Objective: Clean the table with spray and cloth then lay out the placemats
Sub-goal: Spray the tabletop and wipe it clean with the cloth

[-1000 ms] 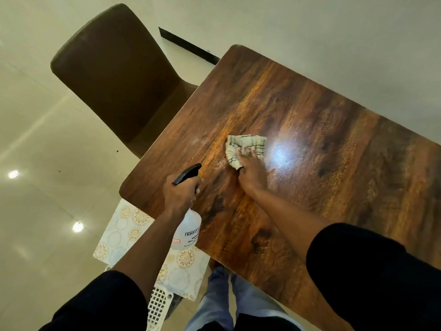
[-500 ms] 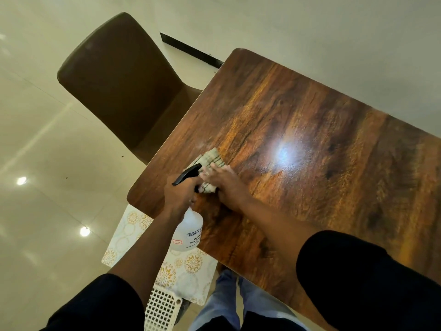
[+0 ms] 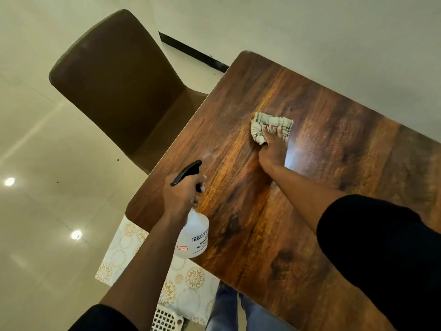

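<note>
Nearest: black sleeves at bottom edge, blue jeans point(image 3: 238, 311) below table edge. White lattice basket point(image 3: 167, 321) at bottom, just beside patterned placemat point(image 3: 119, 254) w/ gold medallions; placemat lies low, left of table corner, partly hidden under it and behind left forearm.

Next up: left hand point(image 3: 181, 197) wrapped round neck of spray bottle point(image 3: 194, 237). Grip closed tight on neck; black trigger head sticks out above knuckles, pointing up-left; translucent body w/ printed label hangs below the fist, over the near left edge of table point(image 3: 310, 177). Can't tell if a finger sits on trigger.

Mid: right arm stretched across dark glossy wood. Right hand point(image 3: 274, 149) pressing cloth point(image 3: 272, 125) flat on table, fingers spread over it, slightly bent. Cloth bunched, pale w/ dark stripes; most of it pokes out beyond fingertips and to the left, rest under the palm. Bright light glare on wood just right of that hand.

Far: brown chair point(image 3: 114, 87) tucked at table's left side, seat partly under the top. Pale shiny floor tiles w/ lamp reflections; dark skirting strip point(image 3: 193, 53) along wall behind.
</note>
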